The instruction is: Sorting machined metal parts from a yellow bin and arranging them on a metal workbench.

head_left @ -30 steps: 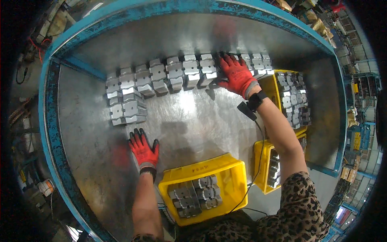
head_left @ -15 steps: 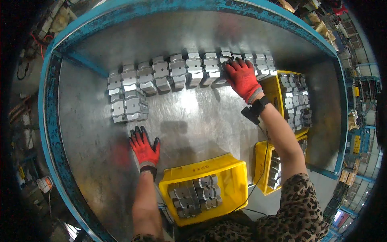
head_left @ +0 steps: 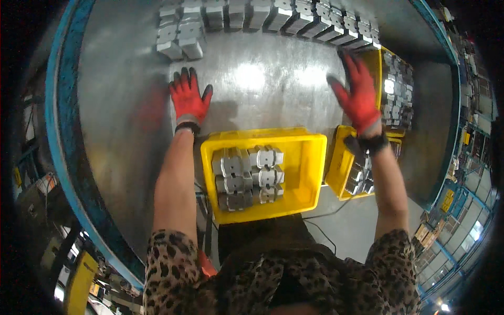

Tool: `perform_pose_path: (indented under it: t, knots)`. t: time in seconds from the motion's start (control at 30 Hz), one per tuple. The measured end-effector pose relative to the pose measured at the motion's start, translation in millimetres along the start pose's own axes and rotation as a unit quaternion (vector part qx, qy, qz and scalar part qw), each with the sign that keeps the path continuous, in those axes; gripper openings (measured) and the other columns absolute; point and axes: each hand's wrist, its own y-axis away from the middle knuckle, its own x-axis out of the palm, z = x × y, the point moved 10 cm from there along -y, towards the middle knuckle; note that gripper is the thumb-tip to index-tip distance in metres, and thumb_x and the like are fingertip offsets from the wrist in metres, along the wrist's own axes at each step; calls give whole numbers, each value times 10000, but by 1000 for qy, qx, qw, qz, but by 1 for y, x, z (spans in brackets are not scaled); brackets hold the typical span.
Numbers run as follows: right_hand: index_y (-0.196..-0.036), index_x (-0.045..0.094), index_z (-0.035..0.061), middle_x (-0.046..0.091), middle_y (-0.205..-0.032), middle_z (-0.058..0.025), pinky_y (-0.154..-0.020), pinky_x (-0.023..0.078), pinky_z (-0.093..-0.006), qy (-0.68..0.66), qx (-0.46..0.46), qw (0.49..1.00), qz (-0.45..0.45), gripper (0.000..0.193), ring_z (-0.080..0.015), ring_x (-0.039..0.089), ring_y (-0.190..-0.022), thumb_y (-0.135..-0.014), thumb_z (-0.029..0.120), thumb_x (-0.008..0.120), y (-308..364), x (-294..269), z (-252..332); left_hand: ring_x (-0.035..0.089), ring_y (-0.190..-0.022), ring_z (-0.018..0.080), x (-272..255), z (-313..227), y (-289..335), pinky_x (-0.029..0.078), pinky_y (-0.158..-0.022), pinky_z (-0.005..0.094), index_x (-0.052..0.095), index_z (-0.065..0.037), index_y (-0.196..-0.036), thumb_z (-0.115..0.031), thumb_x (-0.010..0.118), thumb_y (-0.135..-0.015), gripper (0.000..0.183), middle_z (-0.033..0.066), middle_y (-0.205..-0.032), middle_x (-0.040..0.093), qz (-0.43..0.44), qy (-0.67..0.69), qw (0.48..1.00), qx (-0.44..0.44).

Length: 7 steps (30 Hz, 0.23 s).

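Observation:
My left hand (head_left: 189, 100), in a red glove with dark fingertips, lies flat on the metal table with its fingers spread, just nearer than a pair of metal plate stacks (head_left: 181, 39). My right hand (head_left: 359, 94), gloved the same and slightly blurred, hovers with fingers apart and nothing in them. It is nearer than the right end of a long row of stacked grey metal plates (head_left: 260, 13), beside a yellow bin (head_left: 377, 59) packed with such plates.
A yellow bin (head_left: 304, 163) at the near edge holds several plate stacks (head_left: 231, 184) in its left part. Another yellow bin (head_left: 337, 170) with plates stands at lower right, partly under my right forearm. Blue frame edges (head_left: 55, 105) border the metal table (head_left: 262, 100). A cable (head_left: 331, 212) hangs near the bins.
My right hand has come away from the plate row, moving right and nearer to me. The view has tilted, so the table appears higher. My left hand stays spread on the table.

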Motion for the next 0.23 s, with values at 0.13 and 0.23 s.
perform_pose_path:
  t: [0.13, 0.23]
  knots:
    - [-1675, 472, 0, 580, -1587, -328, -1247, 444, -541, -67, 94, 989, 96, 854, -513, 552, -1467, -996, 391, 809, 170, 2, 8, 272, -1691, 462, 2, 7, -2, 159, -1377, 652, 353, -112, -1774, -576, 598, -1079, 871, 186, -1840, 329, -5, 8, 1000, -17]
    - [-1680, 426, -51, 552, -1619, -336, -1256, 435, -539, -103, 178, 969, 134, 906, -514, 543, -1481, -1002, 423, 795, 280, 34, 9, 272, -1696, 461, -11, 43, 11, 147, -1378, 665, 367, -134, -1771, -577, 611, -1061, 872, 173, -1850, 328, 30, 92, 992, -76]
